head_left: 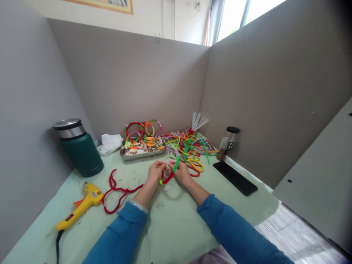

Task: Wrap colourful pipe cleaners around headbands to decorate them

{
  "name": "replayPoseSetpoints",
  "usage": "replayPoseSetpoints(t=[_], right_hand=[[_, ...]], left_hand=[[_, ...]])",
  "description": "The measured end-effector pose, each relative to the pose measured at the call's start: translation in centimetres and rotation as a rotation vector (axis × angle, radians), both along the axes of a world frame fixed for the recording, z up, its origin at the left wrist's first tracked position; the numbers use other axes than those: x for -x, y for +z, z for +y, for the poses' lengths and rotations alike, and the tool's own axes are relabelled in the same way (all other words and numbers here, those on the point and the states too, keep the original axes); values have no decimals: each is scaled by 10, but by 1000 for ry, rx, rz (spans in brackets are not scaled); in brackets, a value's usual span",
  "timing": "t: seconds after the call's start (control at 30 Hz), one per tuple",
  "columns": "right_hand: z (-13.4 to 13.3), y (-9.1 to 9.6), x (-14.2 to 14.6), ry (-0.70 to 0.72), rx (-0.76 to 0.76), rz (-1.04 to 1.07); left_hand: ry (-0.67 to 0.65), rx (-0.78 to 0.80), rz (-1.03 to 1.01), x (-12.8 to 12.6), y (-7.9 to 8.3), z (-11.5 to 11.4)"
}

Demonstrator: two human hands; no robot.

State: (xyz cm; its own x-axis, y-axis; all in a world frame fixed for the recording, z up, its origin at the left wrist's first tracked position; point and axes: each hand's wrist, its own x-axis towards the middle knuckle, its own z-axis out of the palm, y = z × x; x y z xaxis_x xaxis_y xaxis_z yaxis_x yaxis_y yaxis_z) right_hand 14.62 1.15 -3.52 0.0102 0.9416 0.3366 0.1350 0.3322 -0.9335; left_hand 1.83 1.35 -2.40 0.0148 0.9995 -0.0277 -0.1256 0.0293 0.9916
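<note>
Both hands meet over the middle of the table around a ring of fuzzy pipe cleaners (168, 178), coloured red, green, pale pink and yellow-green. My left hand (156, 171) pinches the ring's left side, its fingertips near a whitish piece. On the opposite side my right hand (182, 173) has its fingers closed around the ring, partly hidden behind the green stretch. To the left lies a red pipe cleaner shape (118, 189) with bent loops. Just beyond my right hand are yellow and red pipe cleaner loops (196, 165).
A yellow glue gun (82, 207) and a green flask (82, 154) stand to the left. Behind my hands are a metal tray (143, 157) of shells, finished-looking rings (134, 124) and piled pipe cleaners (189, 143). At right lie a black phone (235, 178) and a clear bottle (230, 141).
</note>
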Motion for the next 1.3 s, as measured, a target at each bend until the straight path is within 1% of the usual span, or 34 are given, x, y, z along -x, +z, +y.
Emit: replayPoseSetpoints(t=[0.13,0.3,0.47,0.6,0.73,0.83,1.0,1.17,1.3], right_hand=[[2,-4,1,-32,-41,-32],[3,-4,-1,14,-27,-37],[1,-4,-2,35,-35,-76],[0,-4,-2,64,-21,-95],[1,-5,0,2,-34,-171],[3,-8,1,-58,12,-202],[3,-8,1,-65,22,-246],[1,-5,3,-45,-15,-202],[-2,-2,5,-27,-62,-156]], left_hand=[[-32,-33,-111,-1,1,0],[-100,-28,-128,0,7,-4],[-102,-34,-154,2,7,-5],[-101,-61,-96,2,5,-5],[-87,-92,4,2,5,-5],[-84,-98,71,1,6,-6],[-65,-125,155,0,5,-5],[11,-202,238,1,-2,-1],[74,-164,224,3,-1,-2]])
